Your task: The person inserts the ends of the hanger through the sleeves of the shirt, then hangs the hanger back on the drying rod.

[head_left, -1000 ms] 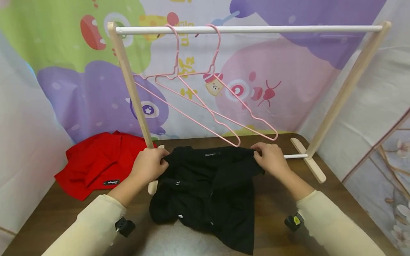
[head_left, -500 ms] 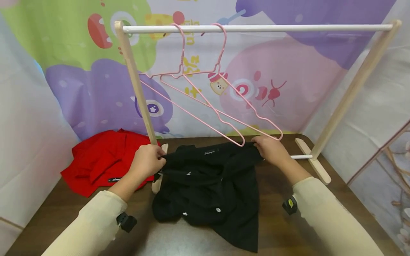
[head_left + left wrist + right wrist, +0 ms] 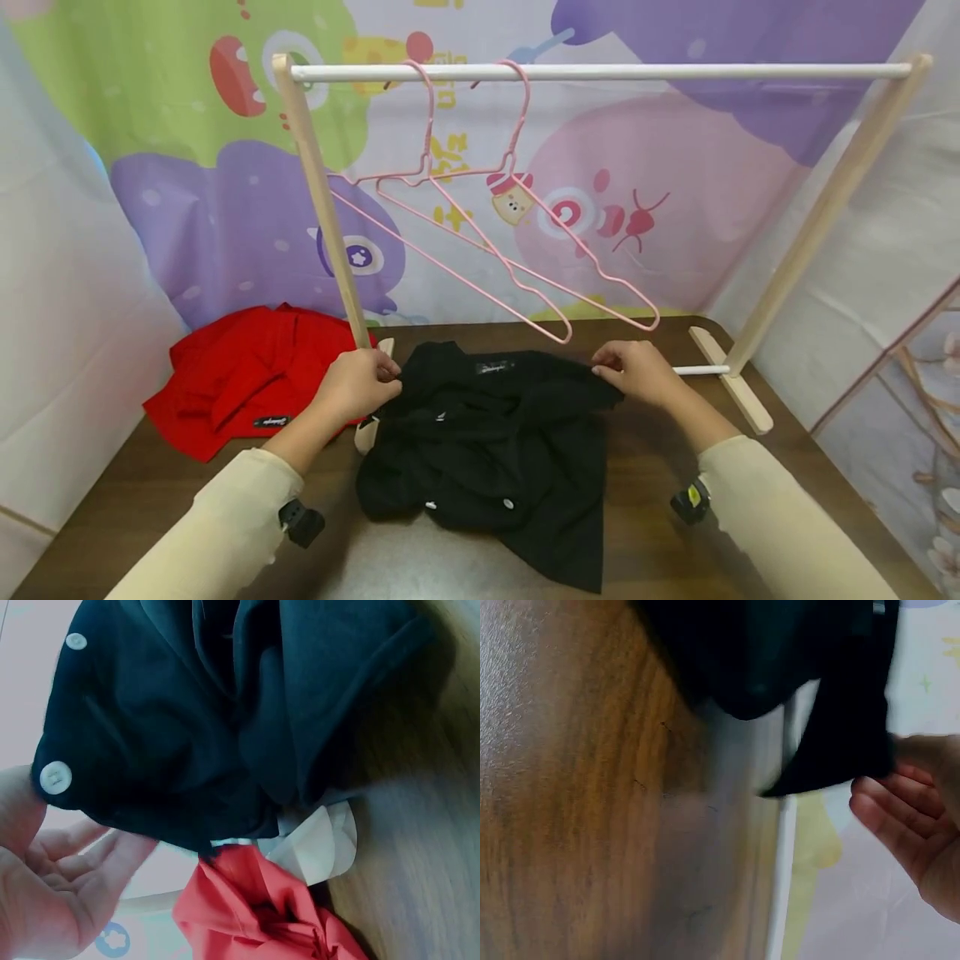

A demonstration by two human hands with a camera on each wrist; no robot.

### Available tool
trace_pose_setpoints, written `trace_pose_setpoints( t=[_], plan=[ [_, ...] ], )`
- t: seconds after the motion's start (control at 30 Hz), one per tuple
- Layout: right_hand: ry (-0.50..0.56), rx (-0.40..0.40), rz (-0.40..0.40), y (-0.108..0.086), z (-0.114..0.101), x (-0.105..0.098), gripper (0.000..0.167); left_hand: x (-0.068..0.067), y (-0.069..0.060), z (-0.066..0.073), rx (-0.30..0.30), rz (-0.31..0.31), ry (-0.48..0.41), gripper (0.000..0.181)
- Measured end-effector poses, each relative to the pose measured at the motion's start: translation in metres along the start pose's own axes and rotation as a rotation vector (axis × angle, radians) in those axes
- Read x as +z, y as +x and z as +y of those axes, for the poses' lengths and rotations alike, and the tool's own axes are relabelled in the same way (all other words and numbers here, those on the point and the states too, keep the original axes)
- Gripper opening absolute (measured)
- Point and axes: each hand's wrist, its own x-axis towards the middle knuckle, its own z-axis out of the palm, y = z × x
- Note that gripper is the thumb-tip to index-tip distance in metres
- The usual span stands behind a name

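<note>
A black shirt (image 3: 480, 450) with white buttons and a neck label lies rumpled on the table, its upper edge lifted a little. My left hand (image 3: 360, 385) pinches its upper left corner; in the left wrist view that hand (image 3: 60, 877) has thumb and fingers at the cloth edge, beside a white button (image 3: 55, 778). At the upper right corner, my right hand (image 3: 637, 372) pinches the edge between thumb and fingers. The right wrist view shows this hand (image 3: 922, 817) with a dark flap of cloth hanging from it.
Two pink hangers (image 3: 517, 275) hang from the white rail (image 3: 675, 72) of a wooden-ended rack, above and behind the shirt. A red garment (image 3: 247, 375) lies at left, by the rack's left foot. A printed curtain backs the brown table (image 3: 675, 517).
Both hands first raise the shirt's upper edge and draw it taut, then lower it, so the edge now sags and the label faces up more. The hangers and red garment stay put.
</note>
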Motion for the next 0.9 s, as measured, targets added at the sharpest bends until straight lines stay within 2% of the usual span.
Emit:
trace_pose_setpoints(
  t=[0.13,0.23,0.3,0.37,0.43,0.5,0.53,0.7,0.9],
  plan=[
    [0.057,0.090,0.071,-0.002,-0.006,-0.022,0.013,0.003,0.001,-0.001,-0.011,-0.091,-0.053,0.038],
    [0.184,0.150,0.209,-0.001,-0.016,-0.049,0.015,0.003,0.001,-0.002,-0.018,-0.150,-0.080,0.047],
    [0.318,0.168,0.317,0.001,-0.026,-0.069,0.014,0.004,0.001,-0.002,-0.029,-0.187,-0.104,0.052],
    [0.514,0.137,0.422,0.002,-0.040,-0.089,0.010,0.007,0.002,-0.003,-0.038,-0.212,-0.126,0.055],
    [0.660,0.088,0.499,0.003,-0.056,-0.107,0.006,0.011,0.003,-0.003,-0.051,-0.227,-0.140,0.058],
    [0.714,0.045,0.529,0.005,-0.073,-0.122,0.006,0.015,0.003,-0.002,-0.058,-0.229,-0.140,0.059],
    [0.689,0.024,0.534,0.006,-0.081,-0.128,0.006,0.017,0.003,-0.002,-0.054,-0.223,-0.132,0.059],
    [0.349,0.009,0.499,0.013,-0.115,-0.145,0.010,0.024,0.004,0.000,-0.051,-0.163,-0.126,0.054],
    [0.175,-0.035,0.412,0.022,-0.141,-0.145,0.011,0.025,0.006,0.002,-0.065,-0.134,-0.150,0.048]
  ],
)
